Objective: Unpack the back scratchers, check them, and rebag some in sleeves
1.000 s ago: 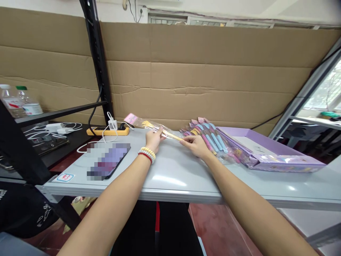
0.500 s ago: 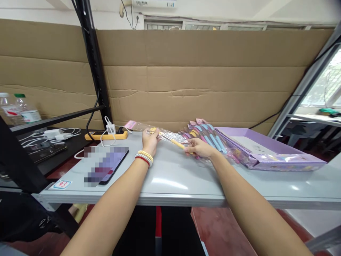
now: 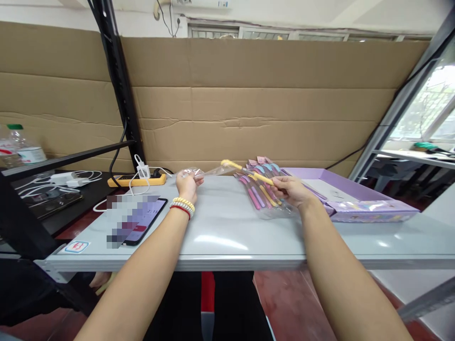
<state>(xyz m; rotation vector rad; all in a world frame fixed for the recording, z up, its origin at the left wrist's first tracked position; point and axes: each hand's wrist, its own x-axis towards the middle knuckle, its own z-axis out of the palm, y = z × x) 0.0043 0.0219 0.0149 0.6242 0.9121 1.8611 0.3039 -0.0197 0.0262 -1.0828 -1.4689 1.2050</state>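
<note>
My right hand (image 3: pixel 289 189) pinches the lower end of a yellow pen (image 3: pixel 261 178), which points up and left. My left hand (image 3: pixel 187 185) is closed on a clear plastic sleeve (image 3: pixel 213 171), crumpled in the fingers and stretching toward the pen's tip. The pen's barrel lies outside the sleeve; whether its tip still touches the plastic, I cannot tell. Beneath and behind the right hand lie several wrapped pens (image 3: pixel 256 193) in pink, purple, yellow and blue. A purple box (image 3: pixel 373 210), open at the top, stands right of them.
A phone (image 3: pixel 151 220) lies on the grey table (image 3: pixel 220 237) at the left. Behind it is a yellow power strip (image 3: pixel 117 181) with a white charger (image 3: pixel 142 169) and cables. A cardboard panel (image 3: pixel 249 104) closes off the back, and a black post (image 3: pixel 119 85) rises at the left.
My hands have moved apart, the left leftward and the right rightward. The yellow pen has slid out of the clear sleeve, and more of the wrapped pens show.
</note>
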